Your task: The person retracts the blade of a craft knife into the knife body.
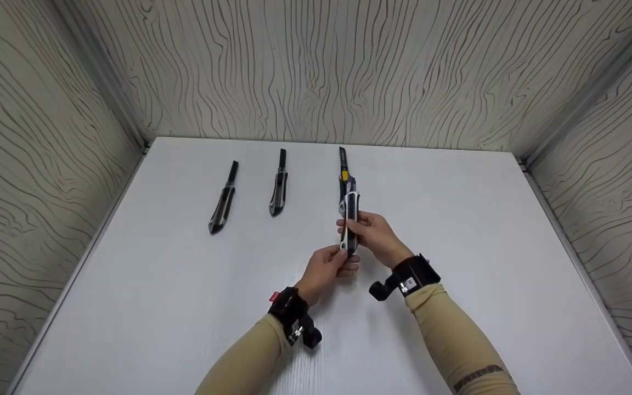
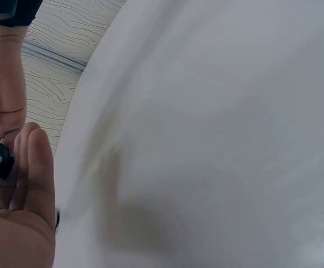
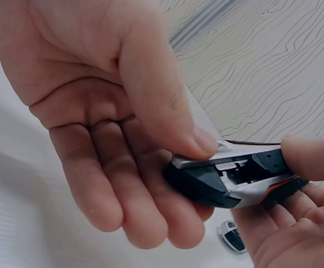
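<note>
Both hands hold one utility knife point(image 1: 351, 204), white and black, raised over the table with its nose pointing away. My left hand point(image 1: 325, 271) pinches its dark butt end between thumb and fingers; the right wrist view shows this thumb on top of the knife point(image 3: 256, 187). Farther up the handle, my right hand point(image 1: 377, 236) grips the knife, its thumb lying on the slider side. The left wrist view catches only the knife's dark end point(image 2: 4, 159) beside my left hand point(image 2: 22, 223). Whether any blade sticks out is unclear.
On the white table point(image 1: 173, 302) lie a black utility knife with a yellow part point(image 1: 343, 164), partly behind the held one, and two grey-and-black utility knives point(image 1: 223, 206) point(image 1: 278, 189) farther left. Wood-grain panels point(image 1: 316, 71) enclose the back and sides.
</note>
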Demonstrator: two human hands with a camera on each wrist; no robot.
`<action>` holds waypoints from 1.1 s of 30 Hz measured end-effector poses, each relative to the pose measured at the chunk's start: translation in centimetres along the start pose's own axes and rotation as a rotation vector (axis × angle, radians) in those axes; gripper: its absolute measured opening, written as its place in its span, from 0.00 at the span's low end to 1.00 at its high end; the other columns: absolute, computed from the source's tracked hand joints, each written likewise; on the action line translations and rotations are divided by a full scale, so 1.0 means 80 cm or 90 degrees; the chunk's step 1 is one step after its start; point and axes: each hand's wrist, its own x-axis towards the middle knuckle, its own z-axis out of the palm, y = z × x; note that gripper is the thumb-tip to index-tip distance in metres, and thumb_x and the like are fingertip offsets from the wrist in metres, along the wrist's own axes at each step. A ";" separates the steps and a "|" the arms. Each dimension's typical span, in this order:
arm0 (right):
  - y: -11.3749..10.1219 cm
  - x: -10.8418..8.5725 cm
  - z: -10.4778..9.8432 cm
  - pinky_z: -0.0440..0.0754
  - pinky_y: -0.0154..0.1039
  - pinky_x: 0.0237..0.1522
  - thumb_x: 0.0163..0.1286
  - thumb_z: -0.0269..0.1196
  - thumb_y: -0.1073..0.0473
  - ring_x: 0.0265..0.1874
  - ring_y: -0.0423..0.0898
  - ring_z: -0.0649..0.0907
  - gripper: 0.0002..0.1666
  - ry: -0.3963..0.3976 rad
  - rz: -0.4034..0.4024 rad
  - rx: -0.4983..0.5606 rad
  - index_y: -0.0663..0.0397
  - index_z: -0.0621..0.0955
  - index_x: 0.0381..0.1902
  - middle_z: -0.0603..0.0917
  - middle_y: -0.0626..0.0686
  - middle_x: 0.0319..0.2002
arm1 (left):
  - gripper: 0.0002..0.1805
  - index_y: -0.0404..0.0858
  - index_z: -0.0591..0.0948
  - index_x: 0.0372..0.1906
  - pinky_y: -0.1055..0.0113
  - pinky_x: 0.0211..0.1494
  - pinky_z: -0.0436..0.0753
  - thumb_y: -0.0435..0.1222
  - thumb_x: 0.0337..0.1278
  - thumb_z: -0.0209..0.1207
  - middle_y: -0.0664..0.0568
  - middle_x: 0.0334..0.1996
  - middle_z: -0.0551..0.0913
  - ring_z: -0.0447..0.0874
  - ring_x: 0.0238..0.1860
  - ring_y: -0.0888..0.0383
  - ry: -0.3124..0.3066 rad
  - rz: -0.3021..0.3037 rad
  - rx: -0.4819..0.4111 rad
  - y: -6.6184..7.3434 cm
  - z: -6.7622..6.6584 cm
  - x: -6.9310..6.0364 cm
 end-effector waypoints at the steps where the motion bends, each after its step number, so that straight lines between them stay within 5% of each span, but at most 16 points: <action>1: 0.000 -0.001 0.000 0.82 0.34 0.51 0.74 0.56 0.59 0.47 0.41 0.84 0.26 0.000 0.002 -0.002 0.67 0.69 0.65 0.82 0.60 0.56 | 0.18 0.25 0.74 0.58 0.64 0.51 0.86 0.34 0.75 0.45 0.36 0.47 0.85 0.87 0.41 0.59 0.000 0.001 0.002 0.001 0.000 0.000; 14: 0.007 -0.001 0.005 0.82 0.33 0.49 0.77 0.52 0.58 0.45 0.41 0.84 0.24 0.012 0.017 0.015 0.69 0.71 0.64 0.86 0.52 0.47 | 0.18 0.24 0.74 0.58 0.63 0.50 0.86 0.34 0.75 0.45 0.35 0.48 0.84 0.86 0.41 0.58 0.010 -0.010 0.009 -0.002 -0.001 0.003; 33: 0.009 -0.005 0.008 0.84 0.33 0.47 0.76 0.53 0.60 0.44 0.41 0.86 0.21 0.036 -0.016 -0.014 0.68 0.72 0.61 0.83 0.64 0.54 | 0.18 0.23 0.76 0.53 0.60 0.48 0.87 0.35 0.74 0.46 0.42 0.39 0.87 0.87 0.37 0.57 0.028 -0.028 0.031 0.001 0.002 0.004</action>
